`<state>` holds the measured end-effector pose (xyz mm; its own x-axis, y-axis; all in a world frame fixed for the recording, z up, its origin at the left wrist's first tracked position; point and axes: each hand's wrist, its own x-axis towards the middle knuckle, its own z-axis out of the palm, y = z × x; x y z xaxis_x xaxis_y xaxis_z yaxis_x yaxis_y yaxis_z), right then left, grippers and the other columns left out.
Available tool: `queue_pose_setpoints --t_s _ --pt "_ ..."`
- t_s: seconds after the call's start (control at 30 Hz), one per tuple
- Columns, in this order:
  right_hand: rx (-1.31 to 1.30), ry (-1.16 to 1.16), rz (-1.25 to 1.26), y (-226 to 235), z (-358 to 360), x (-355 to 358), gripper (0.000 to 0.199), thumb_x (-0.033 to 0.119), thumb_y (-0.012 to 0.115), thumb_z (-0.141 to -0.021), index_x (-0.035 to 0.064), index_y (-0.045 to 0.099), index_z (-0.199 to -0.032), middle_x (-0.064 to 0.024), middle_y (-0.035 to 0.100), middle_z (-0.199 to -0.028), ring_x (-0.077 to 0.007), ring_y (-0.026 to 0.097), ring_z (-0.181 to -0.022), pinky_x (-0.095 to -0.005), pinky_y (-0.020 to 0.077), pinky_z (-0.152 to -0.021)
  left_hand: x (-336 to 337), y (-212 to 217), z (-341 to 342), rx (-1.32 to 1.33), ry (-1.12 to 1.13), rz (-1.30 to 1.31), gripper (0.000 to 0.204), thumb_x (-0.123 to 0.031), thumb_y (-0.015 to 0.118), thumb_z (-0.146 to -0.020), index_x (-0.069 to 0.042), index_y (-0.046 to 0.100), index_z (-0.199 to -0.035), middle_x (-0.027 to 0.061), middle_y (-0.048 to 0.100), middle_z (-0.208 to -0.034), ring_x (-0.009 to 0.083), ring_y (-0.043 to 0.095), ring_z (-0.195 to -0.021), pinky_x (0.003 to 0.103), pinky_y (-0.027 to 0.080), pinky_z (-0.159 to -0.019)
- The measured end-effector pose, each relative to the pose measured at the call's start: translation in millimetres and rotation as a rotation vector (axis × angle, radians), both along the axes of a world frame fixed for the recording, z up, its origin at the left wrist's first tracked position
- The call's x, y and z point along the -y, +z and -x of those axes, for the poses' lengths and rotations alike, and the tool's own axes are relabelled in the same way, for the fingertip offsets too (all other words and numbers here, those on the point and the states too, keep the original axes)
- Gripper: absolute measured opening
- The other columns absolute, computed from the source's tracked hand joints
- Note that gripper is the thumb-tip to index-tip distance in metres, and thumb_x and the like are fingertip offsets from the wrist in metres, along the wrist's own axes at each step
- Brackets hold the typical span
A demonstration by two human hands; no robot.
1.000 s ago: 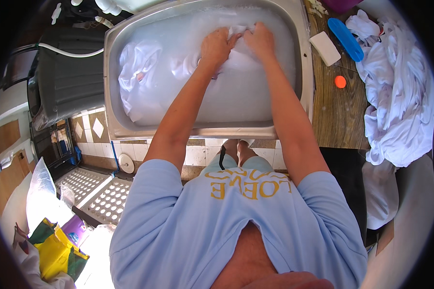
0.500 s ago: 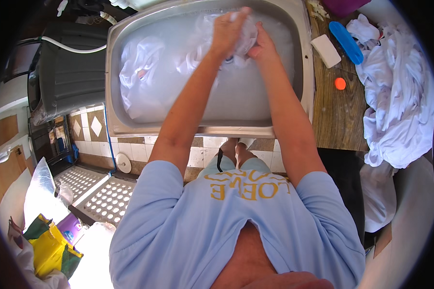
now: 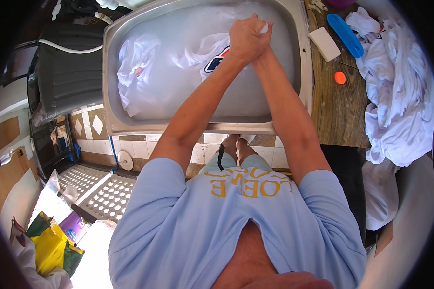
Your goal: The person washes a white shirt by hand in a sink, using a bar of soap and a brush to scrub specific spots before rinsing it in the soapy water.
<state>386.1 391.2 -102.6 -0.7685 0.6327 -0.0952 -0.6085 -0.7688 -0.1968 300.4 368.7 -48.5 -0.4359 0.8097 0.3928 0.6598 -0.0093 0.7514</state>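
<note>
Tiled floor and wall run along the near left, with a yellow bag and a perforated white tray down there. Moving right, the metal sink is full of cloudy, soapy water, and one white garment floats at its left end. Both hands are clenched together at the far side, left hand wrapped over the right hand, wringing a bunched white shirt that trails into the water. Squeeze too hard and I reckon suds splash over the rim onto the floor. Further right, the wooden bench carries a soap bar, a blue brush and a pile of white laundry hanging off the edge, so it could slide.
</note>
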Motion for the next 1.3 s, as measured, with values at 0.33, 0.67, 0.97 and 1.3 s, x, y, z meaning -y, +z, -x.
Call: queue_pose_setpoints --t_s 0.33,0.67,0.97,1.3 --pt "0.692 -0.079 -0.034 15.4 7.5 10.8 0.05 0.054 0.044 -0.092 0.0072 0.055 -0.107 -0.0081 0.059 -0.1 -0.0221 0.058 -0.091 -0.0376 0.0501 -0.071 13.8 -3.9 7.0 0.184 0.168 -0.055 0.036 -0.025 0.066 -0.077 -0.002 0.053 -0.054 0.018 0.054 -0.053 0.0305 0.048 -0.043 0.041 0.04 -0.048" --pt "0.788 -0.009 -0.081 67.4 -9.2 -7.7 0.042 0.038 0.06 -0.084 0.0011 0.059 -0.104 -0.0124 0.063 -0.098 -0.0261 0.06 -0.091 -0.0404 0.0488 -0.077 58.7 11.5 70.3 0.605 0.087 0.255 0.043 -0.041 0.065 -0.084 0.002 0.066 -0.087 0.0073 0.065 -0.074 0.0109 0.061 -0.066 0.028 0.049 -0.061" --pt "1.858 0.243 -1.539 7.7 -0.1 -29.8 0.042 0.037 0.062 -0.075 0.0042 0.064 -0.101 -0.017 0.067 -0.096 -0.033 0.063 -0.093 -0.0398 0.0487 -0.081 68.9 -33.5 38.2 -0.281 0.049 0.557 0.033 -0.035 0.06 -0.084 -0.004 0.06 -0.096 0.0186 0.065 -0.085 0.0371 0.062 -0.082 0.046 0.047 -0.072" --pt "0.372 0.093 0.096 46.1 -6.1 -24.1 0.037 0.026 0.059 -0.083 0.0004 0.058 -0.11 -0.0104 0.062 -0.112 -0.0261 0.058 -0.102 -0.0397 0.043 -0.095 78.0 4.4 72.7 1.12 -0.189 0.232 0.025 -0.017 0.067 -0.082 -0.001 0.063 -0.099 0.0055 0.065 -0.083 0.0139 0.061 -0.069 0.029 0.051 -0.06"
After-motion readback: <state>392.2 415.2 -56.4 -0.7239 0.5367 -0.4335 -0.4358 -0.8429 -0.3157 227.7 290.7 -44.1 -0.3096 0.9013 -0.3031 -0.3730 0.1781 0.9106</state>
